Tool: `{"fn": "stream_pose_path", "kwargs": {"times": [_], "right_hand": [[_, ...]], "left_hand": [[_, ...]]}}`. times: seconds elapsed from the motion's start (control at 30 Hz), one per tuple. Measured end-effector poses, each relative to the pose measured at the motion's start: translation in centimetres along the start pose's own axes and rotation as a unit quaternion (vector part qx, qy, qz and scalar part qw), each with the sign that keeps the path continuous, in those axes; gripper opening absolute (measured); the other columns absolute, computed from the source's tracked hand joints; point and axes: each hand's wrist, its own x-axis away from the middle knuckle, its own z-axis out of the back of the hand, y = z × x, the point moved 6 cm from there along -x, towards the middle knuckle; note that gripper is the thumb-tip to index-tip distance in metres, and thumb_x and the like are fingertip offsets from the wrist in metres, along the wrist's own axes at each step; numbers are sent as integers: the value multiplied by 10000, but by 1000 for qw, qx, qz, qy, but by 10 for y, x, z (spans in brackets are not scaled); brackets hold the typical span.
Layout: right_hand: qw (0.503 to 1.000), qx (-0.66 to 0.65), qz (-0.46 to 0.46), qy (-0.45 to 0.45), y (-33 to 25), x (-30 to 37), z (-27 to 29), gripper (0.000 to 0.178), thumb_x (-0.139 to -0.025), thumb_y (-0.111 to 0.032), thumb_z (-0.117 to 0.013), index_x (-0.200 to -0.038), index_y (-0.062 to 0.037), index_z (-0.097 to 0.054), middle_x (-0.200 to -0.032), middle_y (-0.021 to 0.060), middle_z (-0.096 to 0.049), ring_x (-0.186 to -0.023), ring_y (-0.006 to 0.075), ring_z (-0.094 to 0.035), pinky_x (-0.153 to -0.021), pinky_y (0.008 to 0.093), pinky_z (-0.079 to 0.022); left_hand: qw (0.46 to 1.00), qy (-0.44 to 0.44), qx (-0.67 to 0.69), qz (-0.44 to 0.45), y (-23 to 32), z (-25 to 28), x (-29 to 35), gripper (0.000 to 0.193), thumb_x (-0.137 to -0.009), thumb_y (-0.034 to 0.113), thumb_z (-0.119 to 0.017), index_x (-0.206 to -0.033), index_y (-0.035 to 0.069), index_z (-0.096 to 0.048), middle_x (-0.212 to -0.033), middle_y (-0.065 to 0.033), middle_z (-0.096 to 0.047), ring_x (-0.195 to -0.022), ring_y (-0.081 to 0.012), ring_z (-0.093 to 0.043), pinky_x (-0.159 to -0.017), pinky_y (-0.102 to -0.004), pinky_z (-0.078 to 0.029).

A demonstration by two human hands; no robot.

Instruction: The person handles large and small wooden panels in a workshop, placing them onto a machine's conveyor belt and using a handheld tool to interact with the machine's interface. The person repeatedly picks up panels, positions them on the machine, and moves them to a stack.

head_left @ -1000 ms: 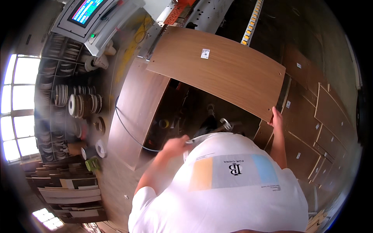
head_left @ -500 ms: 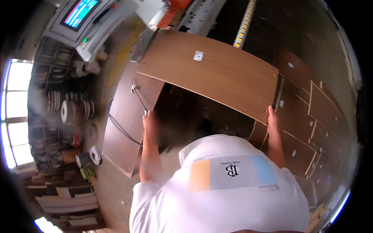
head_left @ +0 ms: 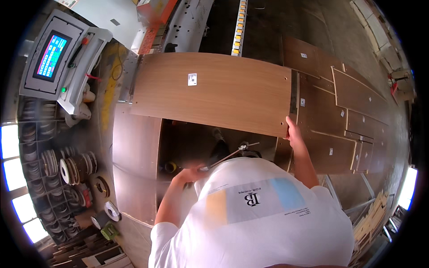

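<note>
A brown wood-grain panel [head_left: 223, 94] with a white label and small holes near its right end lies across in front of me. My right hand [head_left: 292, 131] grips its near right corner, thumb up at the edge, fingers partly hidden. Close to my shirt, my left hand [head_left: 190, 174] is closed around a long thin rod-like tool [head_left: 228, 157] with silver fittings. The rod points right, over the gap between the panel and my body. Under the panel's left end stretches a paler brown surface [head_left: 136, 165], left of my left hand.
A control box with a lit screen [head_left: 52, 56] stands at the far left, beside a machine [head_left: 185, 27]. A roller strip [head_left: 239, 29] runs away behind the panel. Several labelled brown panels [head_left: 328, 149] lie at right. Reels of edging [head_left: 71, 169] fill racks at left.
My left hand has drawn the rod tool off the pale surface, toward my body and rightward, so it now points right. My right hand stays on the panel's corner. The view has shifted.
</note>
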Motion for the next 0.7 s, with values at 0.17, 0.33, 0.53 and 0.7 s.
{"fn": "stream_pose_path", "kwargs": {"times": [0.17, 0.33, 0.53, 0.7], "right_hand": [[996, -15, -40, -84, 40, -31, 2, 502, -969, -537, -621, -1217, -103, -665, -994, 0, -688, -840, 140, -637, -713, 335, -515], [963, -187, -72, -178, 22, -18, -41, 634, -952, -446, -691, -1428, -55, -541, -1418, 103, -582, -1267, 221, -574, -1044, 405, -475], [984, -122, -59, -118, 10, -19, -44, 648, -918, -391, -750, -1402, -12, -547, -1374, 113, -598, -1263, 263, -573, -1030, 441, -483], [991, -94, -35, -83, 9, -25, -61, 618, -946, -358, -725, -1428, -27, -526, -1400, 107, -592, -1266, 266, -574, -1054, 432, -476]], "left_hand": [[987, 143, 48, 61, -12, 30, -3, 257, -923, 220, -771, -1073, 29, -687, -722, 21, -596, -542, -62, -499, -480, -257, -394], [891, 272, 363, 42, 10, 77, -25, 305, -1005, 200, -668, -1253, 26, -629, -817, 14, -621, -656, -76, -581, -618, -251, -482], [812, 414, 407, -61, 24, 111, -57, 476, -1026, 181, -628, -1466, 41, -514, -1102, 4, -638, -991, -74, -573, -872, -306, -510], [812, 396, 418, -97, 40, 120, -65, 540, -1031, 156, -604, -1507, -32, -432, -1620, -36, -351, -1020, -77, -555, -905, -307, -507]]}}
